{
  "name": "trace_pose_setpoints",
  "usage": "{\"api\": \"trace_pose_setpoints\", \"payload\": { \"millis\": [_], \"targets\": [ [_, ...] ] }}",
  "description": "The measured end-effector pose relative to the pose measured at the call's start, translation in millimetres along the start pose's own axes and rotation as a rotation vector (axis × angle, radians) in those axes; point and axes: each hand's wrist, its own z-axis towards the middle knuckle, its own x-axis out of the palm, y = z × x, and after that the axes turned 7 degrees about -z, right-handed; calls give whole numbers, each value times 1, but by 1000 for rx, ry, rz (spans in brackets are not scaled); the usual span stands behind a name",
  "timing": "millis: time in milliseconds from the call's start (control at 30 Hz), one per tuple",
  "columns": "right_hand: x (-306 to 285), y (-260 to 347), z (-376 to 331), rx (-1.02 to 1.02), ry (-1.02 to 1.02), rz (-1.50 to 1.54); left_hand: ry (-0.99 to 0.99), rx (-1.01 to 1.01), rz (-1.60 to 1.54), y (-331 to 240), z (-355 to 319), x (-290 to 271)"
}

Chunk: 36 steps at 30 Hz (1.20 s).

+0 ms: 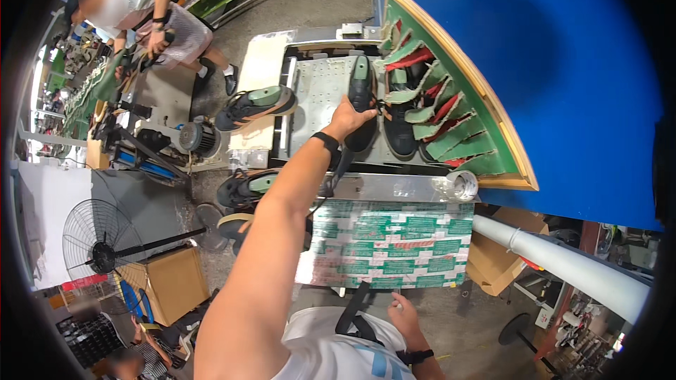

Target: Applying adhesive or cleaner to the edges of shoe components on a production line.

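Shoe (pixel 362 89) grasped by left hand (pixel 345 121) over plate (pixel 318 91); right hand (pixel 405 317) held off plate's near side, grip can't be told.

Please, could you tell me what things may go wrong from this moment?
1. The left hand is on a dark shoe close beside a neighbouring shoe; the two might knock together if the hand shifts sideways.
2. The neighbouring shoe lies partly under the green and red strips, which could brush or catch on it.
3. On the left, another shoe seems to reach past the edge of the cream board, so a bump might tip it off.
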Motion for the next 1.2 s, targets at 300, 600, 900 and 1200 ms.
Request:
{"api": "trace_pose_setpoints", "payload": {
  "millis": [300,600,900,1200],
  "targets": [
    [-18,-95,-26,-33,-35,23,91,-239,-478,-96,-51,-32],
    [-32,-56,63,-129,-19,106,-7,-5,-440,-62,-312,5],
    [-44,73,93,-191,157,13,-131,-271,-149,48,-453,85],
    [11,62,106,-256,258,-66,-52,1,141,109,-459,96]
  ]
}}
